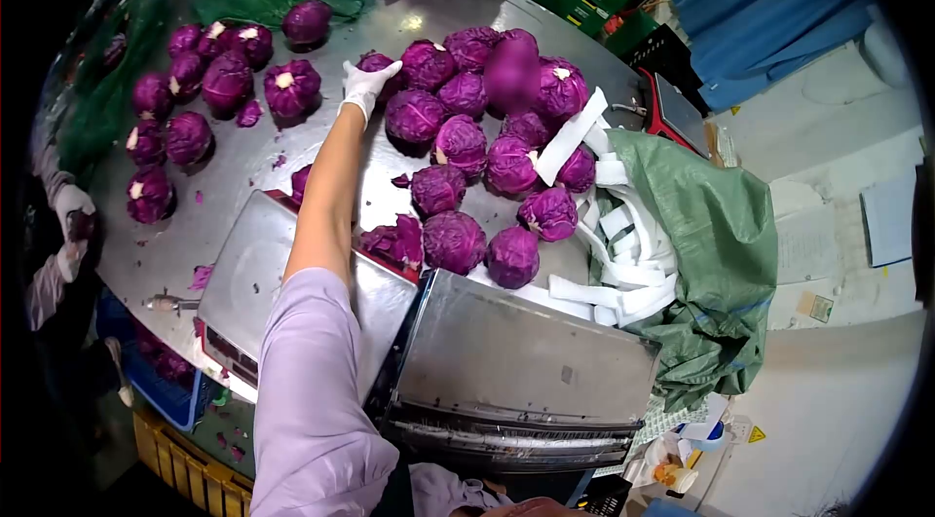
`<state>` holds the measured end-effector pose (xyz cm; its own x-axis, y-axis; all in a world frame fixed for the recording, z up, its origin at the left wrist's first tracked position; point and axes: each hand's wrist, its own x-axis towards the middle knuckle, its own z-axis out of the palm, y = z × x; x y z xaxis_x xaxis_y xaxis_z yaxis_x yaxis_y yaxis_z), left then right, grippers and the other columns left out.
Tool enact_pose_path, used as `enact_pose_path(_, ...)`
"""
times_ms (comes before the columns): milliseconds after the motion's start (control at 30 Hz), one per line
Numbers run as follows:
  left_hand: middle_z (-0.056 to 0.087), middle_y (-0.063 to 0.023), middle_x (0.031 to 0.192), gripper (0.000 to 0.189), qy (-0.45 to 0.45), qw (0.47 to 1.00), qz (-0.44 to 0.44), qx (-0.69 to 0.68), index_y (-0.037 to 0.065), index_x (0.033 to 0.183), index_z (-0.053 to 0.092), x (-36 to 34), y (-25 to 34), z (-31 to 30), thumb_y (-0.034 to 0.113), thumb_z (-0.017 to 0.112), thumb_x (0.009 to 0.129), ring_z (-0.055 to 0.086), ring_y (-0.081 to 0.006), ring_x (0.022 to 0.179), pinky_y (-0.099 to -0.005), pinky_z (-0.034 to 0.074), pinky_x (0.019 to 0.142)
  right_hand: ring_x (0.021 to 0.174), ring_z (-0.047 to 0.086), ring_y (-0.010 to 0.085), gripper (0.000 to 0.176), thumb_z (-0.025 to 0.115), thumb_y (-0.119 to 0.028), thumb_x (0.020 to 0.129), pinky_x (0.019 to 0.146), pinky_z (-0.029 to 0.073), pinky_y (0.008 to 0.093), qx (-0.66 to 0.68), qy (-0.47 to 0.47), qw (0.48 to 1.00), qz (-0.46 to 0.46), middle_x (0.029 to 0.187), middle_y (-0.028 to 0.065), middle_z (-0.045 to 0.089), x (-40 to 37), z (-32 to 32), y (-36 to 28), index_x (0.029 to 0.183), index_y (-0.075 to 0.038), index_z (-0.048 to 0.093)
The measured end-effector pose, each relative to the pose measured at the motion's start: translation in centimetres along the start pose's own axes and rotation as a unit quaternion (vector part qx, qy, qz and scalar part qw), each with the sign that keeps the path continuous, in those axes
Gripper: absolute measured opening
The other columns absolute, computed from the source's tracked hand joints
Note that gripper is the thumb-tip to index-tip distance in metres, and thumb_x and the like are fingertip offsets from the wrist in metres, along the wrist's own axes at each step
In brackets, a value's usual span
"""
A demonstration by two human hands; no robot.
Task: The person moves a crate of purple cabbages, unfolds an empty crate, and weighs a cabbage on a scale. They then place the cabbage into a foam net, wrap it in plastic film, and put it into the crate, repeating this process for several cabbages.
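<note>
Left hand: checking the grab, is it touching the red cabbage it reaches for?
Touching. Head view shows the left hand with gloved fingers lying on the red cabbage.

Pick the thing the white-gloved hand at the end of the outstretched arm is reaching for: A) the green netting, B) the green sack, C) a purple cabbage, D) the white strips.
C: the gloved left hand lies with open fingers against a purple cabbage at the left edge of the big pile on the metal table.
</note>
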<state>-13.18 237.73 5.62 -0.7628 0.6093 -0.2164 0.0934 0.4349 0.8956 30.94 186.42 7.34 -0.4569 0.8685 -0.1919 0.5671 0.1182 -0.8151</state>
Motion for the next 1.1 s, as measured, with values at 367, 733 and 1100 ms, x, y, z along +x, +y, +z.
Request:
enact_pose_path(367,0.058,-0.0119,0.104,0.058,-0.271,0.934,-0.022,-0.231,-0.001,0.116,0.047,-9.0,-0.5,-12.7,0.028,0.071,0.071,0.059,-0.0213,0.090,-0.0321,0.049,0.079,0.050,0.055,0.0145,0.009,0.065,-0.009,0.074,0.047,0.044,0.0256,-0.006,0.049,0.999,-0.011,0.060,0.0058,0.058,-1.4,0.8,-1.3,0.083,-0.007,0.065)
enact_pose_path(733,0.045,-0.0205,0.123,0.096,-0.438,0.877,0.146,0.129,0.003,0.134,0.027,-32.5,-5.3,-26.7,0.035,0.079,0.060,0.046,-0.0277,0.114,-0.0339,0.034,0.099,0.053,0.060,0.0155,0.015,0.069,-0.012,0.072,0.050,0.048,0.0258,0.077,-0.068,0.993,-0.053,0.063,0.0072,0.062,-1.9,-7.9,-6.3,0.087,-0.008,0.067)
enact_pose_path(1100,0.045,-0.0160,0.125,0.056,-0.427,0.830,0.331,0.143,0.007,0.119,0.051,-30.2,-2.2,-24.6,0.031,0.070,0.072,0.045,-0.0315,0.116,-0.0366,0.036,0.098,0.089,0.059,0.0347,0.061,0.075,-0.025,0.061,0.079,0.046,0.0397,-0.340,0.108,0.934,-0.010,0.096,0.0178,0.062,26.9,-30.1,5.3,0.113,-0.003,0.052)
